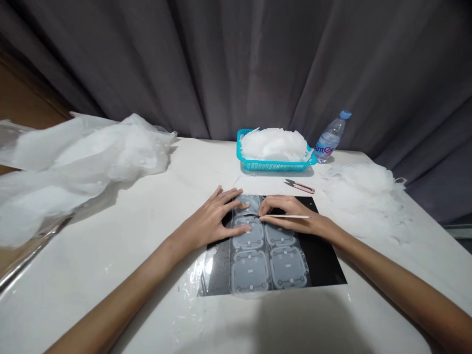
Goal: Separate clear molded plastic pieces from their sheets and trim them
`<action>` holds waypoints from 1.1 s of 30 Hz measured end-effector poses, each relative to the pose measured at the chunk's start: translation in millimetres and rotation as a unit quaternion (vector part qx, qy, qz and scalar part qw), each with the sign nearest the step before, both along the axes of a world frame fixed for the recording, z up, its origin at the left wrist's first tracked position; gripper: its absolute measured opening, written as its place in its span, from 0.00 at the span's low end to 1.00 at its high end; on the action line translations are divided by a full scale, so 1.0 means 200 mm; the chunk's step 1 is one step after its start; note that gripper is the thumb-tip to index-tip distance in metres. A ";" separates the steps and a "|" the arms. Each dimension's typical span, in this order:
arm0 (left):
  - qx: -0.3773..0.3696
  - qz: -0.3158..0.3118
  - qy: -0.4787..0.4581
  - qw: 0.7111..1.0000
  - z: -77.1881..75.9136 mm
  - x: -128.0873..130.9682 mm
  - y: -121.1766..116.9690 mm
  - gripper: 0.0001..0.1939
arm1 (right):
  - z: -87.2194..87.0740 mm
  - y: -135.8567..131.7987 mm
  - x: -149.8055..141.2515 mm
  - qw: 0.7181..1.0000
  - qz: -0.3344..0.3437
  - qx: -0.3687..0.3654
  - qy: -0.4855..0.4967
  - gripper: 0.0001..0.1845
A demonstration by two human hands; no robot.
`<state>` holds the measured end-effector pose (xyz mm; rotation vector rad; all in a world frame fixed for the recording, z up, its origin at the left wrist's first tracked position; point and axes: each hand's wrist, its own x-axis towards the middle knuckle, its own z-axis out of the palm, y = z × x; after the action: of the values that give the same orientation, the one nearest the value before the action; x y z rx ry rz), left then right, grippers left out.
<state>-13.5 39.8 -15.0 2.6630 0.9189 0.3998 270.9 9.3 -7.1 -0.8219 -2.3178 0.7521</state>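
Observation:
A translucent sheet of moulded, rounded-square pieces (pixel 250 273) lies on a black mat (pixel 324 265) in front of me. My left hand (pixel 217 216) rests on the sheet's upper left part with fingers spread, thumb and fingertips pressing on it. Between the fingers of my right hand (pixel 285 211) is a thin white pen-like tool (pixel 291 216), held nearly level. Those fingertips touch the sheet near a narrow slit between two pieces. The tool's working end is hidden by my fingers.
A turquoise basket (pixel 275 166) full of white translucent pieces stands at the back, beside a water bottle (pixel 328 140). Pink-handled thread snips (pixel 299 186) lie before it. Loose translucent pieces (pixel 368 196) are heaped at right, and bagged white material (pixel 96 152) at left. A grey curtain hangs behind.

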 end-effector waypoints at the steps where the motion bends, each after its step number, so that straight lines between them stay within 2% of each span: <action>1: 0.003 0.000 0.002 1.000 0.00 0.00 0.00 0.36 | 0.00 0.00 -0.01 1.000 -0.001 0.005 0.002 0.08; 4: 0.009 0.005 0.009 1.000 -0.01 0.01 -0.01 0.37 | -0.03 0.00 -0.04 0.999 0.002 0.043 -0.004 0.08; 7: -0.007 0.010 0.007 1.000 -0.01 0.01 -0.01 0.36 | -0.07 0.00 -0.08 0.992 -0.001 0.123 -0.040 0.09; 11: -0.037 0.022 -0.003 0.999 0.00 0.02 -0.02 0.39 | -0.13 0.02 -0.12 0.961 -0.028 0.250 -0.112 0.14; 14: -0.066 0.037 -0.024 0.997 0.00 0.02 -0.01 0.47 | -0.13 0.03 -0.13 0.945 -0.020 0.291 -0.148 0.16; 16: -0.080 0.040 -0.032 0.995 -0.01 0.02 0.00 0.52 | -0.11 0.04 -0.13 0.948 -0.022 0.276 -0.156 0.15; 18: -0.087 0.029 -0.027 0.995 -0.02 0.02 0.00 0.54 | -0.10 0.04 -0.14 0.964 -0.042 0.224 -0.137 0.13; 21: -0.094 0.015 -0.006 0.995 -0.04 0.03 0.01 0.57 | -0.07 0.06 -0.17 0.984 -0.118 0.115 -0.065 0.10; 24: -0.101 0.012 0.001 0.995 -0.06 0.03 0.01 0.58 | -0.05 0.08 -0.19 0.983 -0.182 0.032 -0.010 0.08; 26: -0.101 0.014 -0.012 0.995 -0.06 0.03 -0.01 0.57 | -0.03 0.08 -0.19 0.985 -0.174 -0.006 0.001 0.08; 29: -0.091 0.041 -0.051 0.994 -0.05 0.04 -0.05 0.54 | 0.01 0.06 -0.17 0.993 -0.110 -0.031 -0.010 0.08; 33: -0.047 0.133 -0.087 0.986 0.00 0.03 -0.09 0.54 | 0.04 0.01 -0.12 0.998 -0.053 -0.008 -0.020 0.08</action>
<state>-8.4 22.7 -15.2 2.3829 1.2084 0.6219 246.9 10.4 1.7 -0.9680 -2.2855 0.7158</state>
